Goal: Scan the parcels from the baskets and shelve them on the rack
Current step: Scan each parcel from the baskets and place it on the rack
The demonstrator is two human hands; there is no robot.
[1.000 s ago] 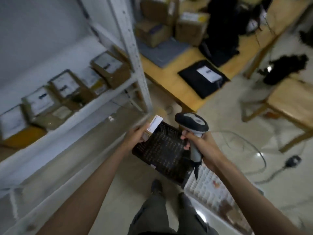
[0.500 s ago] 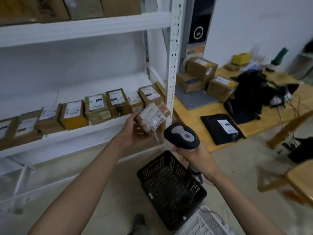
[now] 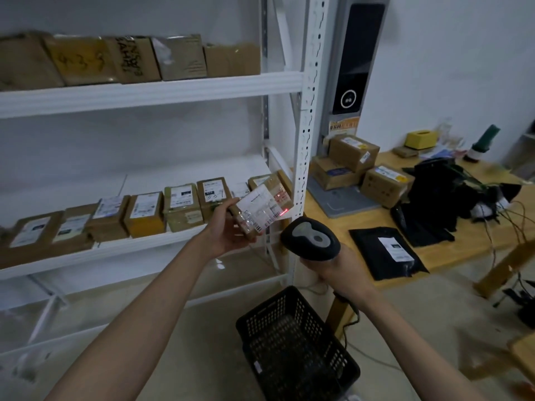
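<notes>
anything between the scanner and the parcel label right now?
Nothing visible. The left hand holds the parcel label-up; the scanner in the right hand faces it across open air, with a red scan mark on the label.

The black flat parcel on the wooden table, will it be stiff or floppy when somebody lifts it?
Probably floppy: the black flat parcel looks like a soft bag lying flat on the wooden table. Likely light, being so thin. Its smooth surface may be slippery.
</notes>
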